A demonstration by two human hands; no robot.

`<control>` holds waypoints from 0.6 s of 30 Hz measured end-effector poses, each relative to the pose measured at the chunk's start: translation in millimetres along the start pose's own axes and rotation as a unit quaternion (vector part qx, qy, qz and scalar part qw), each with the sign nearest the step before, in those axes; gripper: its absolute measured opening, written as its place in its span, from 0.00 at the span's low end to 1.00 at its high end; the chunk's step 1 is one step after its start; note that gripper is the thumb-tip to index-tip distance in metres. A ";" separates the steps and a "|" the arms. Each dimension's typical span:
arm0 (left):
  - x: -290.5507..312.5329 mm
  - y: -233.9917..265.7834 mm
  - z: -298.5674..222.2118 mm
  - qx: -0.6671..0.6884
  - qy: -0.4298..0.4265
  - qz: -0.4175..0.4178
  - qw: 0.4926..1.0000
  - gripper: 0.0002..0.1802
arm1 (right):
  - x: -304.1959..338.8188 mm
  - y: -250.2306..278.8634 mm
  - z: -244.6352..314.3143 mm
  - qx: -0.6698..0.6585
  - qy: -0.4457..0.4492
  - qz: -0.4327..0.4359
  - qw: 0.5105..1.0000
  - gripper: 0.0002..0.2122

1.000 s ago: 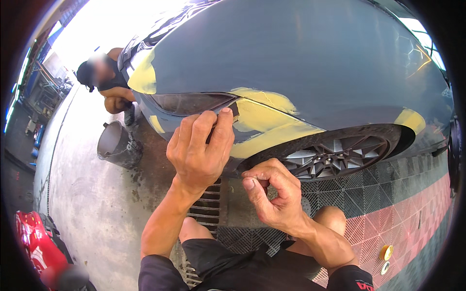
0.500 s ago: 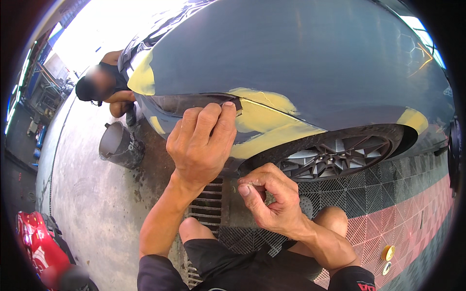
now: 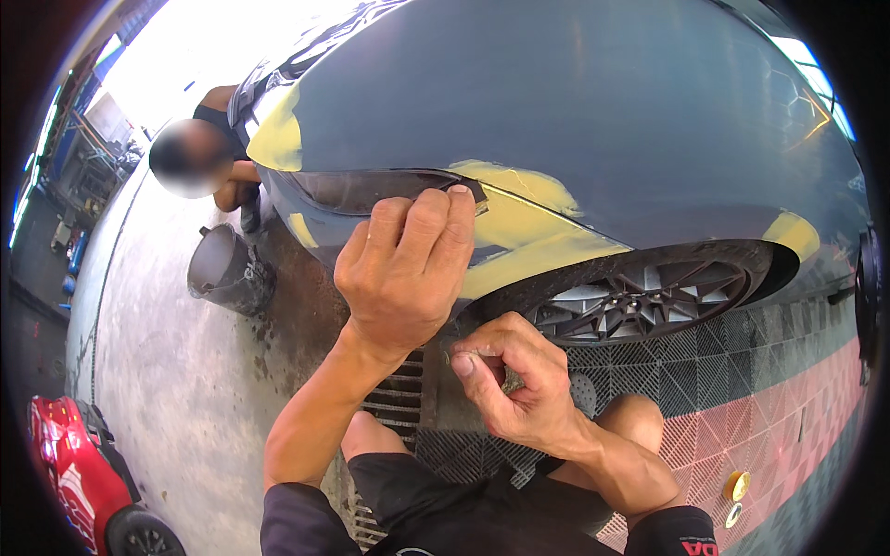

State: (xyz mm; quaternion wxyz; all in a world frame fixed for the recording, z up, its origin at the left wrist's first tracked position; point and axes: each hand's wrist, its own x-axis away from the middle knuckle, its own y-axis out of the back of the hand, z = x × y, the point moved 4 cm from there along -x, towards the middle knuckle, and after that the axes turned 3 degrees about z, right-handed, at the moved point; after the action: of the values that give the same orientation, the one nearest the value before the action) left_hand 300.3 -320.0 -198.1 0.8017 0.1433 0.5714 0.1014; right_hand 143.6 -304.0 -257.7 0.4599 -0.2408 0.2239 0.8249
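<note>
A grey car body panel (image 3: pixel 575 111) fills the upper middle, with patches of yellow filler (image 3: pixel 533 227) beside the dark headlight (image 3: pixel 371 190). At the inner end of that headlight, my left hand (image 3: pixel 408 269) presses its fingertips on a small dark piece of sandpaper (image 3: pixel 474 195), flat against the panel edge. Below it and apart from the car, my right hand (image 3: pixel 519 380) has thumb and forefinger pinched together; what they hold, if anything, is too small to name. The front wheel (image 3: pixel 649 296) lies just beyond my right hand.
Another person (image 3: pixel 199 157) crouches at the car's front, left, near a black bucket (image 3: pixel 232 269). A floor drain grate (image 3: pixel 394 398) runs below my hands. Round yellow tins (image 3: pixel 737 486) sit on red floor tiles at right. A red car (image 3: pixel 88 473) stands lower left.
My left hand has slid the sandpaper slightly right and up along the panel edge. My right hand stays nearly still. The view has shifted a little.
</note>
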 end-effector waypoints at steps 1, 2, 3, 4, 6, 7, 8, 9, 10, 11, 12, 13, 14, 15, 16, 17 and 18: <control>3.0 -0.9 0.3 -0.009 -0.001 -0.007 1.000 0.17 | 0.4 0.1 -0.3 -0.001 -0.002 0.000 1.000 0.03; 4.7 -1.1 0.3 -0.018 -0.001 -0.013 1.000 0.17 | 1.2 -0.1 -1.2 -0.002 -0.005 0.000 1.000 0.03; 3.0 -0.8 -0.4 -0.012 -0.001 -0.008 1.000 0.17 | 1.9 -0.3 -2.0 -0.003 -0.007 -0.001 1.000 0.03; -0.2 0.2 -1.5 -0.007 0.000 -0.002 1.000 0.17 | 2.2 0.3 -2.3 -0.002 -0.006 -0.003 1.000 0.03; -2.2 1.1 -1.3 -0.004 -0.004 0.005 1.000 0.17 | 2.1 1.2 -2.6 -0.001 -0.004 -0.008 1.000 0.03; -2.5 1.7 0.6 -0.006 -0.007 0.007 1.000 0.17 | 2.2 0.4 -2.6 -0.005 -0.006 -0.007 1.000 0.03; -2.5 2.7 2.0 -0.008 -0.011 0.009 1.000 0.17 | 2.3 -0.6 -2.6 -0.008 -0.008 -0.007 1.000 0.03; -1.3 2.2 2.6 -0.014 -0.013 0.005 1.000 0.17 | 1.9 -0.6 -3.0 -0.008 -0.009 -0.008 1.000 0.03; 1.0 1.0 3.1 -0.021 -0.015 0.002 1.000 0.17 | 1.3 -0.5 -3.0 -0.008 -0.006 -0.007 1.000 0.03; 2.0 0.0 3.0 -0.027 -0.017 -0.002 0.999 0.17 | 0.6 -0.4 -3.0 -0.008 -0.003 -0.007 1.000 0.03; 0.6 -0.1 2.7 -0.020 -0.017 -0.001 1.000 0.17 | 0.7 -1.4 -2.6 -0.010 -0.001 -0.005 1.000 0.03; -2.5 -0.9 2.3 -0.013 -0.016 0.000 1.000 0.17 | 1.0 -2.4 -2.3 -0.011 -0.005 -0.004 1.000 0.02; -3.7 -1.0 2.2 -0.006 -0.016 0.001 1.000 0.17 | 1.2 -3.3 -1.7 -0.013 -0.008 -0.003 1.000 0.02; -0.5 -1.1 2.9 -0.008 -0.014 -0.005 1.000 0.17 | 0.8 -2.8 -1.7 -0.012 -0.011 -0.004 1.000 0.02; 6.0 -0.9 4.5 -0.010 -0.013 -0.010 1.000 0.17 | 0.7 -2.4 -1.6 -0.012 -0.009 -0.007 1.000 0.02; 9.1 -0.9 5.3 -0.012 -0.011 -0.015 1.000 0.17 | 0.8 -2.0 -1.3 -0.011 -0.007 -0.010 1.000 0.02; 7.0 -0.4 4.4 -0.007 -0.008 -0.006 1.000 0.17 | 1.9 -2.4 -1.1 -0.011 -0.006 -0.012 1.000 0.02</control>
State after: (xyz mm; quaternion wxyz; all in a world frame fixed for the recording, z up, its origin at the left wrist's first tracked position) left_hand 306.8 -318.6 -203.1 0.8081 0.1351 0.5647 0.0992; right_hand 145.0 -302.3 -260.1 0.4685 -0.2434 0.2085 0.8233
